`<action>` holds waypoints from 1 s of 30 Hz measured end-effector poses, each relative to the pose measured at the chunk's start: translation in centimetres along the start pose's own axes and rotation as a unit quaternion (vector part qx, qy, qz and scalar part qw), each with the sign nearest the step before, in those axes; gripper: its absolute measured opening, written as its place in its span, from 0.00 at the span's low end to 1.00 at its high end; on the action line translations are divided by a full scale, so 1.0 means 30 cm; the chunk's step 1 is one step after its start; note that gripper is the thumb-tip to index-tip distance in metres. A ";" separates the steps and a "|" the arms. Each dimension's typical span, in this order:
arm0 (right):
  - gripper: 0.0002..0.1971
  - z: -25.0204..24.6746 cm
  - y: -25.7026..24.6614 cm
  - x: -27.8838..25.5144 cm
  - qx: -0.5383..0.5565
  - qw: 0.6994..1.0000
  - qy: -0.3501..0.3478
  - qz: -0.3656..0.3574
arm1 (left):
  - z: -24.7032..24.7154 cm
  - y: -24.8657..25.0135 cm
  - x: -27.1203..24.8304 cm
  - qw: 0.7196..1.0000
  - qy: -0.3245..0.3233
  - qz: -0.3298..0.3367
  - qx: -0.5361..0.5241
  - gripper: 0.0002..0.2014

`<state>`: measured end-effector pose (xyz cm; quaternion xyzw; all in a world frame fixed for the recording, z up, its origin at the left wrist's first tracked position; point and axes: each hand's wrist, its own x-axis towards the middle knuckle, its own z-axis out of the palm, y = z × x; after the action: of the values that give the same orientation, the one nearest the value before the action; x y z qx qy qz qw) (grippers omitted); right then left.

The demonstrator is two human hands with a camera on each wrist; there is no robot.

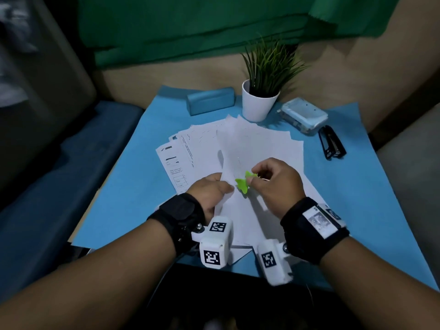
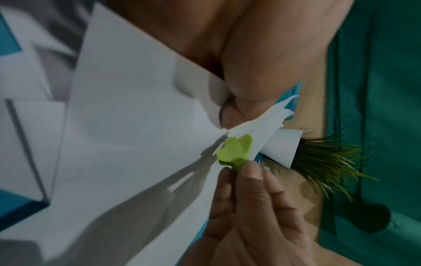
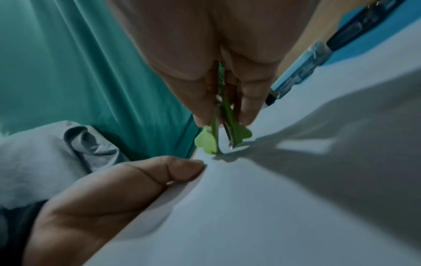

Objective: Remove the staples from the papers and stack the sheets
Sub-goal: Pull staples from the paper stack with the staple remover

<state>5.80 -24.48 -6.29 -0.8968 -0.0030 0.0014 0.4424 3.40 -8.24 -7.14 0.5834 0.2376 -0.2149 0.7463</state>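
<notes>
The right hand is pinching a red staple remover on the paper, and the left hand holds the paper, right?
Almost. The staple remover is green, not red, as the head view shows. The right hand does pinch it on the paper, and the left hand holds that paper.

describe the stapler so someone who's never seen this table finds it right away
Start at the white potted plant at the far edge of the blue table cover. Right of it lies a pale blue plastic box, and just nearer than that box, past the papers' right edge, lies the stapler. It is the only black thing on the cover, long and narrow.
</notes>
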 end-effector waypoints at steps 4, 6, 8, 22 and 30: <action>0.10 -0.020 0.010 -0.026 -0.072 0.996 -0.055 0.006 | 0.014 -0.023 -0.016 0.999 0.012 0.010 -0.045 0.07; 0.09 -0.026 -0.001 -0.032 -0.098 0.991 -0.091 0.006 | 0.026 -0.035 -0.028 0.998 0.005 0.023 -0.051 0.07; 0.09 -0.032 -0.016 -0.035 -0.129 0.985 -0.116 0.000 | 0.040 -0.044 -0.044 0.997 -0.007 0.043 -0.062 0.08; 0.15 -0.079 -0.101 -0.069 -0.243 0.964 -0.092 -0.064 | 0.064 -0.090 -0.089 0.985 0.013 0.163 -0.058 0.11; 0.15 -0.104 -0.180 -0.090 -0.306 0.947 -0.081 -0.054 | 0.084 -0.112 -0.125 0.975 -0.001 0.220 -0.023 0.18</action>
<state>3.09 -23.69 -0.10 -0.9843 -0.0881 0.0492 0.1447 -1.31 -11.29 -6.94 0.6038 0.1081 -0.0404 0.7888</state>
